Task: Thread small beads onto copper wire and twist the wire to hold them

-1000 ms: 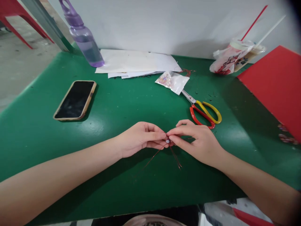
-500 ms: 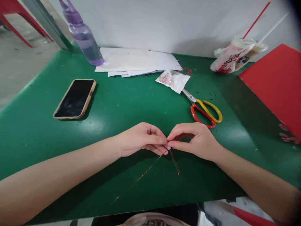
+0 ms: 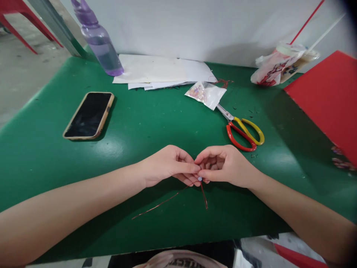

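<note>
Red plastic seating point(image 3: 12, 6) stood far left on a marked grey floor point(image 3: 16, 74), just beyond a grey post point(image 3: 52, 26). On the glossy green table point(image 3: 134, 123), speckled and catching pale light, lay a dark-screened phone point(image 3: 87, 117); behind it, a purple bottle point(image 3: 102, 48), partly filled, stood against white papers point(image 3: 153, 69) by the pale wall point(image 3: 181, 29). The left hand point(image 3: 170, 165) pinched coppery wire point(image 3: 156, 206) between thumb and fingers, one strand trailing leftward. Block letters on the person's shirt point(image 3: 178, 260) were cut off, too partial to read. A pale bead point(image 3: 200, 179) sat on the wire just below the meeting fingertips. Above lay a clear packet point(image 3: 206, 95). The right hand point(image 3: 228, 165) curled in, thumb by the bead; whether it gripped anything, I couldn't tell. Yellow-and-red-handled scissors point(image 3: 231, 119) lay beyond. Bagged drinks point(image 3: 270, 69) bore red and dark printing, illegible from here, near a red box point(image 3: 326, 93).
</note>
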Available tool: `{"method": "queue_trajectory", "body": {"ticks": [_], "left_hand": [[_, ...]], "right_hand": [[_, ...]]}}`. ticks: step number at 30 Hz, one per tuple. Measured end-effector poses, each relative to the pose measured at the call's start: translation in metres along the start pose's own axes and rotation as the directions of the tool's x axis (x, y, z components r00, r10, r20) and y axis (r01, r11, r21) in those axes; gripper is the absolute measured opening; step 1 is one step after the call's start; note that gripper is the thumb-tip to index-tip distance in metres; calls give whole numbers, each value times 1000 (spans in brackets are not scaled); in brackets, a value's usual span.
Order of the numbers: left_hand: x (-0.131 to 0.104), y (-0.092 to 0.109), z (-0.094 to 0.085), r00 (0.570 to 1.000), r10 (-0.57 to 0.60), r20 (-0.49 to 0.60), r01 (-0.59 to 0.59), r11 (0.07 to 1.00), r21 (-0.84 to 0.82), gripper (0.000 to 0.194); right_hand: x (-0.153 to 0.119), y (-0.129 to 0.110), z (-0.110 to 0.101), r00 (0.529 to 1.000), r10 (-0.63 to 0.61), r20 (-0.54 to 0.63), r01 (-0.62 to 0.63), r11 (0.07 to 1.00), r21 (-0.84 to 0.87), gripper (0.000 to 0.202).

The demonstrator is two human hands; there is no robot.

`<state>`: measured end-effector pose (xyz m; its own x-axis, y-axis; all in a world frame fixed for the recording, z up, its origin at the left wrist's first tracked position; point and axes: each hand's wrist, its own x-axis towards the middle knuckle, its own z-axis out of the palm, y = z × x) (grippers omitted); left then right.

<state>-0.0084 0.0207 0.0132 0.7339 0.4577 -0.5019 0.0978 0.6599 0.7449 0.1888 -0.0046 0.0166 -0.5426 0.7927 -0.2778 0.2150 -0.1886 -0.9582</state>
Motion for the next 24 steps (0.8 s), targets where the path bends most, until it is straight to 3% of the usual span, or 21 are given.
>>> {"method": "queue_trajectory", "body": {"ticks": [24], "left_hand": [[0,0,2,1000,17,0,-17,1000,8,19]], "right_hand": [[1,4,2,1000,18,-20,-16,996,89,26]]}}
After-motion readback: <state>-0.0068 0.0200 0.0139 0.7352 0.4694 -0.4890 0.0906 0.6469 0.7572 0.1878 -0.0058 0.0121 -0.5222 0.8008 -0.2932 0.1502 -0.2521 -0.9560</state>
